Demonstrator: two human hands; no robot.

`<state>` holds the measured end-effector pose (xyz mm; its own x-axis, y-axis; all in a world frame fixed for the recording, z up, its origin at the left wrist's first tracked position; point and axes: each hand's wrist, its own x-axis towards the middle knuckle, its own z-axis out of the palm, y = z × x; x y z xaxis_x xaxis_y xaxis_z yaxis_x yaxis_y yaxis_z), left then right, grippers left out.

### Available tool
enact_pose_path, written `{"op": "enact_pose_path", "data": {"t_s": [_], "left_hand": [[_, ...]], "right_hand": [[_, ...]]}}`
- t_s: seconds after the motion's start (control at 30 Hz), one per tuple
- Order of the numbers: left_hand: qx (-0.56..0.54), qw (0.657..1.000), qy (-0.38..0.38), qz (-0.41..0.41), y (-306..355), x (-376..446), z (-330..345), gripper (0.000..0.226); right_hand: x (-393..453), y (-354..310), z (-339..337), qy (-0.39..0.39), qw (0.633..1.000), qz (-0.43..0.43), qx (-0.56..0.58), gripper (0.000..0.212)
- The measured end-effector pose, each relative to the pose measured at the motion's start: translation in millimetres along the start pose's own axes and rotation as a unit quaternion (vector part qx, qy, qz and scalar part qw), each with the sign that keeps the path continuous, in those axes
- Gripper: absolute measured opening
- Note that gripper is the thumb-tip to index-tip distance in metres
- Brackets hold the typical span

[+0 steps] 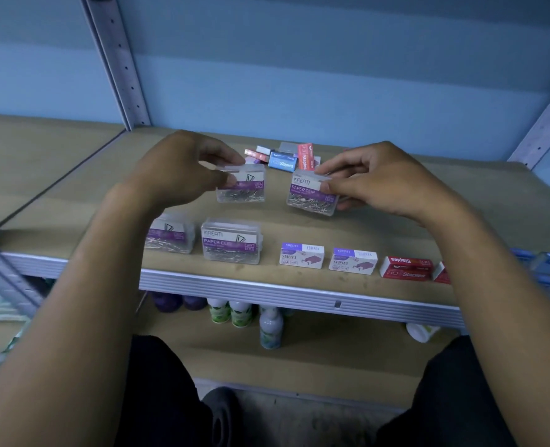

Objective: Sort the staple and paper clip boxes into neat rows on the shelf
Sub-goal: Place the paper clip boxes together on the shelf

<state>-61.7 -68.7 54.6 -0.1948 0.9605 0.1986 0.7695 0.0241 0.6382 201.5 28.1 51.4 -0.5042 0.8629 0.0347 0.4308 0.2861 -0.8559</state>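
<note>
Clear clip box point(312, 196) in right hand point(380, 182)

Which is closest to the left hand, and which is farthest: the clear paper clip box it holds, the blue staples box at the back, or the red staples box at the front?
1. Clear paper clip box: in the left hand's fingers.
2. Blue staples box: behind, in the back pile.
3. Red staples box: front row, far right.
</note>
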Motion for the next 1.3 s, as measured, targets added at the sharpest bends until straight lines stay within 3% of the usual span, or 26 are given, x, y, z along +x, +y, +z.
{"op": "enact_pose_path", "data": {"t_s": [0.6, 1.3], "left_hand": [[0.050, 0.999, 0.020, 0.003, -57, -25, -44, 0.027], [0.013, 0.998, -0.062, -0.017, -64, -20, -41, 0.028]], "right_hand": [[14, -30, 60, -0.055, 0.996, -0.061, -0.017, 0.024], [20, -30, 77, -0.074, 0.995, -0.058, -0.042, 0.026]]}}
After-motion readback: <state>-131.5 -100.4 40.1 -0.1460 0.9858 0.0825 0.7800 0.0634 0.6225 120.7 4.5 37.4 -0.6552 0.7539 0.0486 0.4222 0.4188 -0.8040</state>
